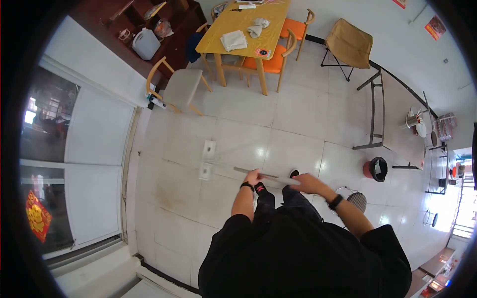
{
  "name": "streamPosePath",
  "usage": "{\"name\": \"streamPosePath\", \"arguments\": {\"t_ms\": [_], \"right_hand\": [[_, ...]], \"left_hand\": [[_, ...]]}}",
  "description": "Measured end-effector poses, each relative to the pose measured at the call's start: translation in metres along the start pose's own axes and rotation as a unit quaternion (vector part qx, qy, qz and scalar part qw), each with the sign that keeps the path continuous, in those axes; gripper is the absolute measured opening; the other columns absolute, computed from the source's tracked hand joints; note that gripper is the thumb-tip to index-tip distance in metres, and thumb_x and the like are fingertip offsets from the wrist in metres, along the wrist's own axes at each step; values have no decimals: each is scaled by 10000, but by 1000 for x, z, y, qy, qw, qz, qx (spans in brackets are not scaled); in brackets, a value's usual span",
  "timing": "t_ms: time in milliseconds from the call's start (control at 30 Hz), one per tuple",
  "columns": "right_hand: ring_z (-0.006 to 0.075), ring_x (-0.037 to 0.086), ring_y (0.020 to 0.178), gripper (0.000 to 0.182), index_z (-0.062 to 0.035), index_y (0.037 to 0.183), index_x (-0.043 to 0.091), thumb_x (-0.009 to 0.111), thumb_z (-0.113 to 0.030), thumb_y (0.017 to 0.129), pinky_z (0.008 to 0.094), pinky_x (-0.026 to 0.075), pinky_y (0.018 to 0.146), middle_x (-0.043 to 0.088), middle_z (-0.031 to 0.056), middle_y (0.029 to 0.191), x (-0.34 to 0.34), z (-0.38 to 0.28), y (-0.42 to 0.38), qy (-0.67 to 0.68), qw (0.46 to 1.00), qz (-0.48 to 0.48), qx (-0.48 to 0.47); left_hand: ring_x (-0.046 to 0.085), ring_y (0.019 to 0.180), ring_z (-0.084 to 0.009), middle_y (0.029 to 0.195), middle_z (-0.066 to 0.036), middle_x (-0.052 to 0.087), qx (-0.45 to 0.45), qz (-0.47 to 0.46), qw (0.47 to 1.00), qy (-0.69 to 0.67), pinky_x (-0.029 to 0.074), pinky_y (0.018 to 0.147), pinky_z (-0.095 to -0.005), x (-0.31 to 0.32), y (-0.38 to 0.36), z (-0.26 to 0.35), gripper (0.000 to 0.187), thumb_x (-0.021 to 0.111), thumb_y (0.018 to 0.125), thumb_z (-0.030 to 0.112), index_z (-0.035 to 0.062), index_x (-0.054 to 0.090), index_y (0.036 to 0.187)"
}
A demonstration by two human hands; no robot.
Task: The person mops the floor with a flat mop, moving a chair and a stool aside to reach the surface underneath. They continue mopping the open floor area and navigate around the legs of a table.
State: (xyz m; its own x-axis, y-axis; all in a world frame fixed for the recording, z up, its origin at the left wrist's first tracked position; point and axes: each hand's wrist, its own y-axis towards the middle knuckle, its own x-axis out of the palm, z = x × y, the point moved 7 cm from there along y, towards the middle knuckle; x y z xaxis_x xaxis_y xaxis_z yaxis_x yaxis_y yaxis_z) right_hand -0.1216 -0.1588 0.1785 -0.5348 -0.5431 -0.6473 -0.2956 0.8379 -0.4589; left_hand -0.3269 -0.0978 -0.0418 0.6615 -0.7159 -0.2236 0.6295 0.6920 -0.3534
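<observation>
A mop with a long, thin, pale handle (276,177) slants across in front of my body. Its white head (209,150), in two rectangular parts, lies on the tiled floor to the left. My left hand (253,177) is closed around the handle's middle. Closer to my body's right side, my right hand (309,184) is wrapped around the upper end. The lower stretch of the handle looks faint against the tiles.
A yellow wooden table (211,42) with folded cloths stands ahead, with chairs around it. A beige chair (183,88) is ahead on the left. To the right are a dark-lined bin (378,169), a checked stool (357,201) and a tipped table (397,119). A sliding door (97,124) runs along the left.
</observation>
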Motion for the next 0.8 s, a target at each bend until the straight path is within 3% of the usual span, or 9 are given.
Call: {"name": "streamPosePath", "arguments": {"t_ms": [67, 133, 167, 200, 267, 300, 333, 367, 800], "right_hand": [[342, 564, 771, 449, -18, 906, 574, 518, -437, 756, 405, 441, 715, 590, 169, 832, 54, -35, 28, 32, 998, -38, 24], [358, 560, 775, 457, 8, 895, 556, 507, -429, 768, 423, 438, 712, 583, 190, 833, 64, -75, 41, 65, 988, -131, 52], [366, 559, 774, 450, 20, 880, 547, 503, -415, 775, 433, 437, 708, 579, 205, 824, 87, -103, 56, 70, 987, -137, 45], [373, 558, 773, 444, 33, 864, 537, 499, -402, 781, 443, 437, 703, 575, 219, 815, 112, -130, 68, 80, 986, -141, 36], [376, 561, 739, 433, 43, 849, 528, 497, -385, 788, 439, 441, 675, 571, 226, 772, 127, -164, 79, 71, 988, -134, 8], [379, 564, 705, 423, 53, 833, 518, 495, -367, 794, 435, 444, 647, 567, 233, 728, 131, -179, 79, 63, 990, -124, -17], [379, 564, 705, 423, 53, 833, 518, 495, -367, 794, 435, 444, 647, 567, 233, 728, 137, -185, 81, 65, 990, -127, -20], [381, 563, 708, 421, 59, 820, 517, 493, -361, 797, 437, 442, 651, 566, 236, 725, 140, -190, 84, 61, 989, -127, -34], [368, 559, 731, 402, 36, 831, 548, 502, -360, 782, 435, 439, 664, 572, 223, 768, 120, -165, 47, -23, 987, -149, -50]], "left_hand": [[587, 636, -259, 687, -120, 593, -45, 63, 986, 145, 475, 571, -333, -53, -47, -19, 313, 718, 618, 209, 68, 526, 820], [592, 661, -244, 700, -122, 595, -91, 72, 959, 259, 469, 578, -345, -72, -72, -67, 202, 644, 693, 89, 32, 493, 815], [589, 655, -250, 693, -129, 591, -202, 185, 959, -73, 469, 577, -346, -98, -105, -91, 194, 639, 691, 82, 30, 484, 796], [585, 649, -256, 685, -137, 588, -286, 273, 831, -391, 468, 576, -346, -116, -145, -119, 188, 634, 689, 75, 27, 475, 777], [585, 671, -283, 691, -162, 579, -399, 348, 720, -449, 468, 582, -346, -135, -191, -142, 226, 647, 660, 72, 25, 453, 763], [585, 671, -283, 691, -162, 579, -402, 351, 718, -448, 468, 582, -346, -137, -206, -145, 226, 647, 660, 72, 25, 453, 763], [582, 681, -302, 688, -167, 575, -319, 307, 891, -103, 468, 584, -355, -161, -210, -132, 246, 655, 647, 82, 22, 447, 764], [579, 691, -321, 685, -172, 571, -188, 211, 924, 257, 468, 586, -363, -164, -208, -107, 267, 663, 635, 93, 20, 442, 764], [585, 721, -328, 710, -169, 578, -171, 230, 945, 158, 468, 599, -342, -92, -212, -74, 279, 648, 684, 129, 3, 428, 800]]}}
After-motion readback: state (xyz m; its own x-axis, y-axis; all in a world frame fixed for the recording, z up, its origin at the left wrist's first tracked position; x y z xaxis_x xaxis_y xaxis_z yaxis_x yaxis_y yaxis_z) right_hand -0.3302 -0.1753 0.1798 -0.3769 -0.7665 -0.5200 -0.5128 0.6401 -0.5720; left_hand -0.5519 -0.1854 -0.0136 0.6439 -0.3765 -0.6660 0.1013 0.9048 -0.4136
